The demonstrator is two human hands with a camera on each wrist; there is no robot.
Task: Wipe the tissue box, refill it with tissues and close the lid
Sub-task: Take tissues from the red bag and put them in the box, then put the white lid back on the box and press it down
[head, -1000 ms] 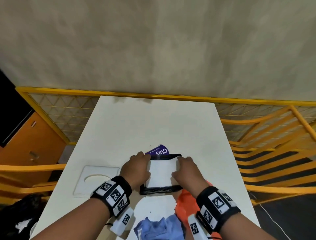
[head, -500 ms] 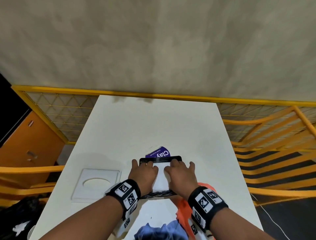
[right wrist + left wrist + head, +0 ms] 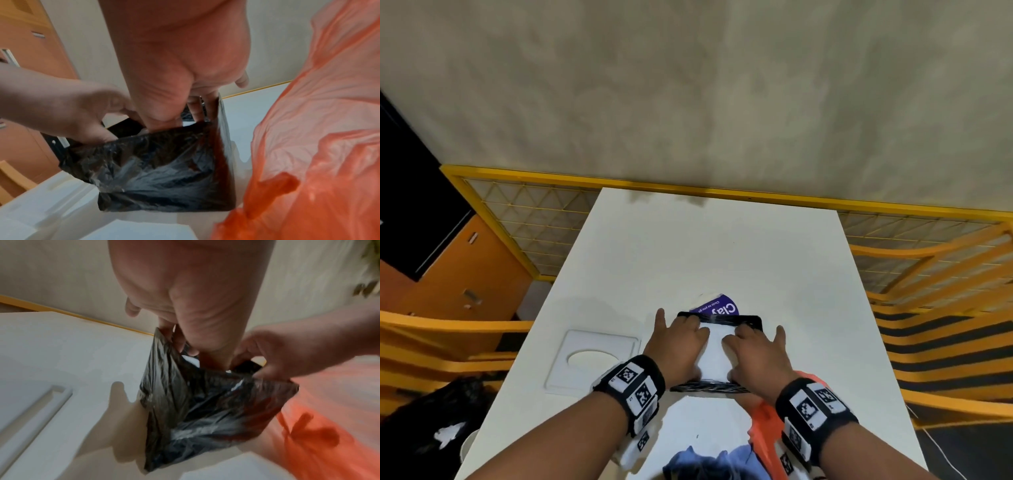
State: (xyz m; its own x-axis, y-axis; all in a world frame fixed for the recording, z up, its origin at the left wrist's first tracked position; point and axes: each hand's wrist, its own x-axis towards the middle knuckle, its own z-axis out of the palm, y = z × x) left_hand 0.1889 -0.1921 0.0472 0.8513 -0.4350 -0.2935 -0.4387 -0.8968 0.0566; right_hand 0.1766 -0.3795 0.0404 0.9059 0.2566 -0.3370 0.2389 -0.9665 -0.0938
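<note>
Centrally, the black tissue box (image 3: 717, 386) stands open on the white table (image 3: 688, 260), near its front edge, with white tissues (image 3: 714, 349) showing inside. The left hand (image 3: 676, 344) and right hand (image 3: 755, 353) lie palm-down on the tissues, fingers reaching into the box and holding nothing. The white lid (image 3: 594, 359), with an oval opening, lies flat just left of the box. A purple packet (image 3: 717, 308) sits behind it; an orange bag (image 3: 320, 146) lies to its right.

Black tissue box (image 3: 719, 387), white tissues (image 3: 714, 353), orange bag (image 3: 318, 129)
</note>
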